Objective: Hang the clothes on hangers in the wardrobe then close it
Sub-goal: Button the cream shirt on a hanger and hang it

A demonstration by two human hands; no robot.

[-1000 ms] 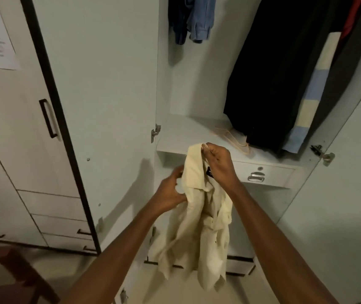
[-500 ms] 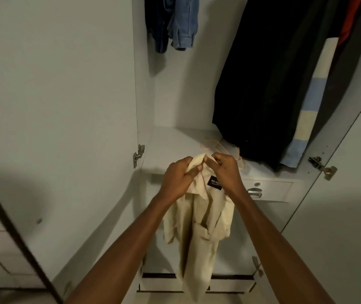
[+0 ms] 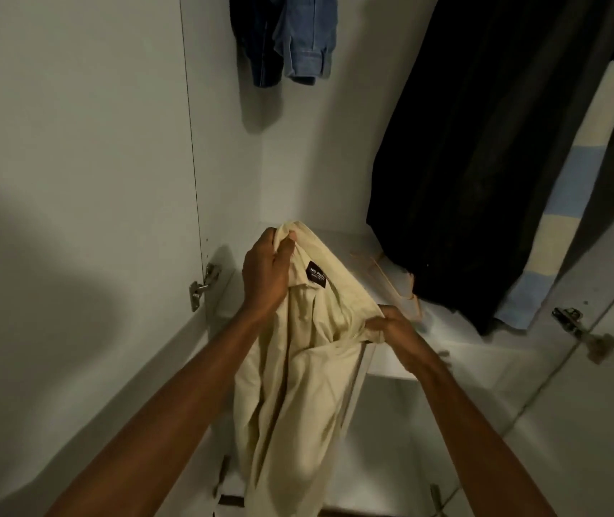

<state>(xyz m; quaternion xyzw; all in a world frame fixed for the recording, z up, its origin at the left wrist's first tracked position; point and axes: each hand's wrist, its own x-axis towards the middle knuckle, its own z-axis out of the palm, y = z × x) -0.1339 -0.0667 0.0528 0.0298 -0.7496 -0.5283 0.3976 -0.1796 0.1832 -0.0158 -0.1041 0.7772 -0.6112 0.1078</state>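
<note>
You hold the cream cotton shirt [image 3: 298, 367] in front of the open white wardrobe [image 3: 148, 143]. Your left hand [image 3: 266, 272] pinches its collar up high, and your right hand [image 3: 391, 330] grips a bunched shoulder lower down. Between them shows a black neck label [image 3: 316, 274]. A thin peach-coloured hanger [image 3: 394, 281] lies on the wardrobe shelf [image 3: 484, 348], beneath hanging dark garments [image 3: 465, 162].

Matt cream cloth shirt [image 3: 298, 367]; blue denim [image 3: 307, 35]; smooth wardrobe panel [image 3: 74, 143]; shiny metal hinge [image 3: 201, 287].
</note>
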